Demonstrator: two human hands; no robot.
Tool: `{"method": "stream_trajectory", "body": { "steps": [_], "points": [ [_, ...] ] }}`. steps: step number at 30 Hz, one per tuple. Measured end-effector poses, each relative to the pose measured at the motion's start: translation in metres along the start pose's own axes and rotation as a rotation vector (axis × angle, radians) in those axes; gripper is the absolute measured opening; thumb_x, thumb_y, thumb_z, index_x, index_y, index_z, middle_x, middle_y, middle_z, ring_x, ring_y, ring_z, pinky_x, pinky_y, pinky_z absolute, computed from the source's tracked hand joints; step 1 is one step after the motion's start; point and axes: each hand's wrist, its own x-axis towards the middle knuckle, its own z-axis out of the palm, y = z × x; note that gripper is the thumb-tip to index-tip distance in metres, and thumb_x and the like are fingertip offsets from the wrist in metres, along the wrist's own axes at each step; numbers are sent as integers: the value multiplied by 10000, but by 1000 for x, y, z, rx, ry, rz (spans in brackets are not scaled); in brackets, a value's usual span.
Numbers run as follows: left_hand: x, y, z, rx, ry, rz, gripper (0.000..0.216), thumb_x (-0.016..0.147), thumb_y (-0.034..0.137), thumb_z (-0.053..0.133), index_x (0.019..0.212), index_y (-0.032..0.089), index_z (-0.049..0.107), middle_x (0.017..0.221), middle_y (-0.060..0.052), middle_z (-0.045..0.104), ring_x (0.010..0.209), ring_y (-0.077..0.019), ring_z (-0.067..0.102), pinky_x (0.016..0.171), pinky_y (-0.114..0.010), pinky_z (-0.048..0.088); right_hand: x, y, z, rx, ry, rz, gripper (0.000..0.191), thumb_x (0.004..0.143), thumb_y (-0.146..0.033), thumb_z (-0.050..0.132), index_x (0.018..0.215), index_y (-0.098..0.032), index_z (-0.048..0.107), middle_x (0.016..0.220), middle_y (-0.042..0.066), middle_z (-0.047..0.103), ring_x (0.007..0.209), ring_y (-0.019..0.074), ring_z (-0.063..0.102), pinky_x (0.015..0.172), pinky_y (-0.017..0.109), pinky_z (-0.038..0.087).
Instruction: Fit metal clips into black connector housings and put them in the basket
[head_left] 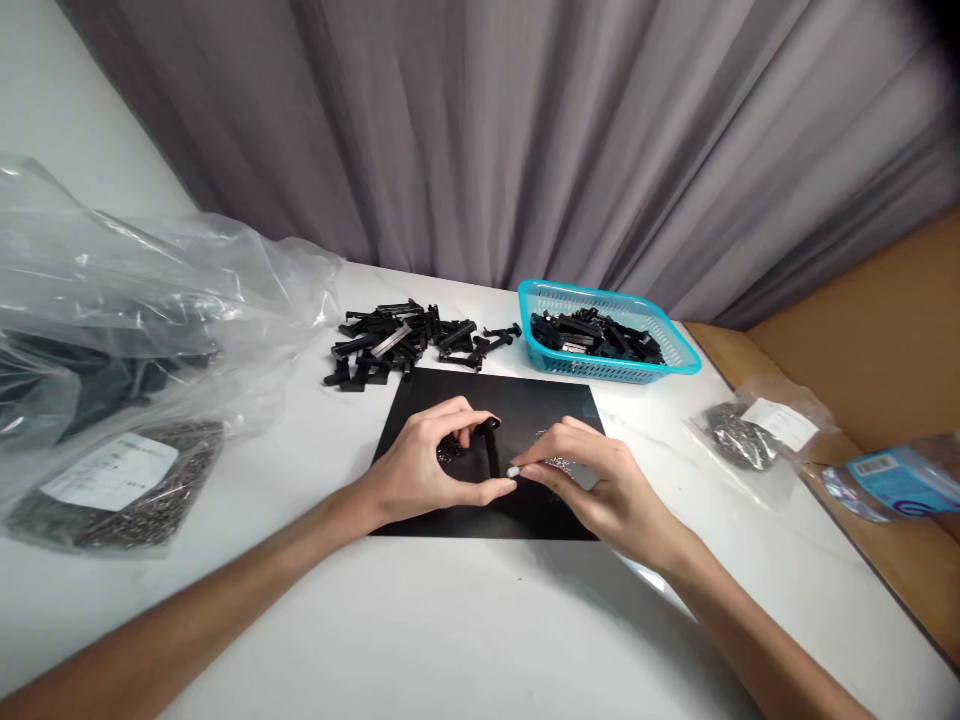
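Note:
Above the black mat, my left hand grips a slim black plastic part by its ends, between thumb and fingers. My right hand is closed in a pinch close to the lower end of that part. Something small and whitish shows at its fingertips, too small to name. On the mat, a little pile of small shiny metal pieces lies partly behind my right hand. Another small pile of metal pieces shows through the gap inside my left hand.
Behind the mat lies a heap of black plastic parts. A blue basket holds more. At left are a large clear bag and a bag of small metal pieces. A smaller bag and a bottle are at right.

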Motion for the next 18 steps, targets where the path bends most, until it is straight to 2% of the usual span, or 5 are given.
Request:
{"method": "stream_trajectory", "body": {
  "steps": [7, 13, 15, 18],
  "points": [
    [-1, 1, 0, -17, -20, -30, 503, 688, 422, 883, 1076, 145, 724, 811, 11, 545, 744, -159, 568, 703, -310, 492, 0, 1, 3, 26, -9, -25, 98, 1009, -209, 649, 1004, -232, 744, 920, 19, 764, 795, 180, 587, 750, 337, 461],
    [2, 1, -1, -74, -21, -57, 425, 700, 379, 869, 1030, 153, 724, 836, 4, 597, 737, -149, 582, 701, -293, 496, 3, 2, -6, -25, 31, 130, 143, 1028, -343, 620, 995, -260, 731, 856, 11, 716, 860, 206, 556, 819, 356, 425],
    [3, 0, -1, -75, -27, -55, 421, 700, 370, 875, 1029, 155, 724, 838, 6, 599, 741, -148, 585, 711, -292, 500, 3, 7, -6, -75, 69, 183, 238, 1058, -405, 542, 939, -249, 678, 859, 18, 666, 901, 218, 544, 862, 372, 407],
    [2, -2, -1, -52, -25, -43, 443, 714, 398, 884, 1051, 164, 718, 837, 11, 585, 750, -151, 584, 729, -297, 504, 2, 13, 4, -123, 105, 288, 385, 1100, -474, 359, 837, -238, 513, 843, 9, 559, 870, 212, 513, 874, 375, 394]
  ]
}}
